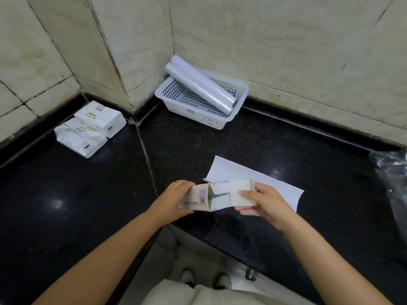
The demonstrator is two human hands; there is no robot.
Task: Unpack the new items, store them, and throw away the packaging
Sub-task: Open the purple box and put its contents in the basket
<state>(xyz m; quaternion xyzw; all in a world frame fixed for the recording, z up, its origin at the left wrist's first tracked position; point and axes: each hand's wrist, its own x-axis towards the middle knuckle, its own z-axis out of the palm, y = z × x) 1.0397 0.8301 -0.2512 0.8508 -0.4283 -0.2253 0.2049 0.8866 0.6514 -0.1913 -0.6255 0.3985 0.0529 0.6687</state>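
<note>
Both hands clamp the carton above the counter: my left hand grips its printed end, my right hand pinches the opened flaps. It looks empty, a white sleeve gaping mid-length, so I judge I'm flattening packaging. Next comes pressing it flat for the bin, while two rolls already lie in the basket.

Countertop: glossy black speckled stone. Basket: perforated white plastic. Rolls: shiny film. Carton: matt cardboard.
</note>
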